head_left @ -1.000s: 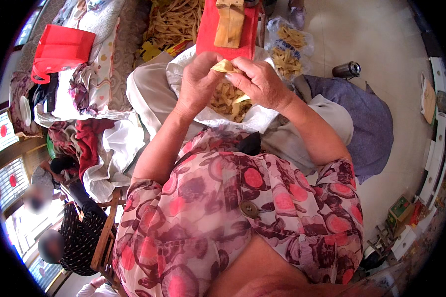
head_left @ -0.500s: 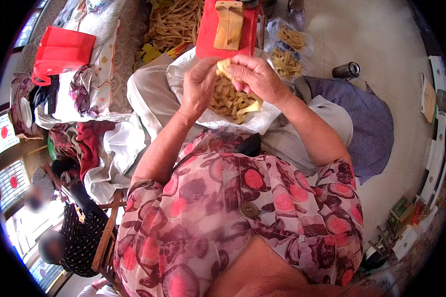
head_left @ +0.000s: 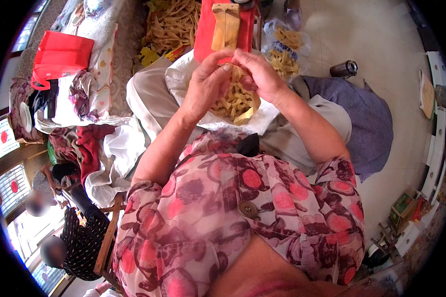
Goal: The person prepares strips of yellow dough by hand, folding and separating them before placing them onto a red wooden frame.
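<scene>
My left hand (head_left: 207, 85) and my right hand (head_left: 263, 75) meet over a white bag (head_left: 179, 74) at my lap, fingertips close together. Both are closed around a pale yellow strip (head_left: 237, 72), part of which shows between them; the fingers hide the rest. Inside the bag lies a heap of small folded yellow-tan pieces (head_left: 229, 106). A wider pale strip (head_left: 247, 116) curves along the right side of that heap. Just beyond my fingers, a wooden block (head_left: 226, 28) with a raised end rests on a red-covered bench (head_left: 206, 41).
Long tan strips (head_left: 172, 24) are piled at the far left of the bench. Clear plastic bags with more strips (head_left: 283, 62) sit to its right. A dark flask (head_left: 344, 69) lies on the floor. At left are a bed with a red bag (head_left: 63, 53) and two people.
The yellow piece that stood up between my fingertips now sits lower, between my hands. My left fingers have reached across toward the right hand. The view has shifted slightly.
</scene>
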A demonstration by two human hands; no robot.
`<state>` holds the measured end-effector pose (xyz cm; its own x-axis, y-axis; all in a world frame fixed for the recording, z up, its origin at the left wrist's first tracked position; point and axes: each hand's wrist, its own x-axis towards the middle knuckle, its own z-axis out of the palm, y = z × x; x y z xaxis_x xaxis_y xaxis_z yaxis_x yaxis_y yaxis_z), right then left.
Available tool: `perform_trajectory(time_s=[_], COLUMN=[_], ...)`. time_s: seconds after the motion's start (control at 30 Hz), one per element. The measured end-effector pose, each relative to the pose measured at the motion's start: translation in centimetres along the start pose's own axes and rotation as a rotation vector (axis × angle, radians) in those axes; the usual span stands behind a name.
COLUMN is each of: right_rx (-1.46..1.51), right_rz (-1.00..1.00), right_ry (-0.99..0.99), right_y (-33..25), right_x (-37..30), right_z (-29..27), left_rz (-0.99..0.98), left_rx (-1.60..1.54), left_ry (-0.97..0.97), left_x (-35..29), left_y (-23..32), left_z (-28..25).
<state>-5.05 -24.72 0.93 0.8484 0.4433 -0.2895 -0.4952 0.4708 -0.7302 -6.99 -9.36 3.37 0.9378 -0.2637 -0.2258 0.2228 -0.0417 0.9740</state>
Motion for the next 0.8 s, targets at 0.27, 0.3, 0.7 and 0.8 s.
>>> perform_trajectory(time_s=[0.27, 0.3, 0.7, 0.8], right_rx=[0.149, 0.049, -0.518, -0.603], right_rz=[-0.057, -0.084, 0.018, 0.021], right_ry=[-0.119, -0.109, -0.128, -0.216], right_y=[-1.6, -1.5, 2.2, 3.0], right_x=[-0.1, 0.0, 0.4, 0.8], right_z=[-1.8, -1.7, -1.3, -2.0], left_rz=[0.022, 0.023, 0.279, 0.391], left_rx=[-0.274, -0.219, 1.034, 1.213], left_ry=[0.053, 0.056, 0.013, 0.056], left_x=[-2.5, -2.7, -1.7, -1.2], left_y=[3.4, 3.2, -0.9, -1.6], left_z=[-0.3, -0.8, -1.5, -2.3])
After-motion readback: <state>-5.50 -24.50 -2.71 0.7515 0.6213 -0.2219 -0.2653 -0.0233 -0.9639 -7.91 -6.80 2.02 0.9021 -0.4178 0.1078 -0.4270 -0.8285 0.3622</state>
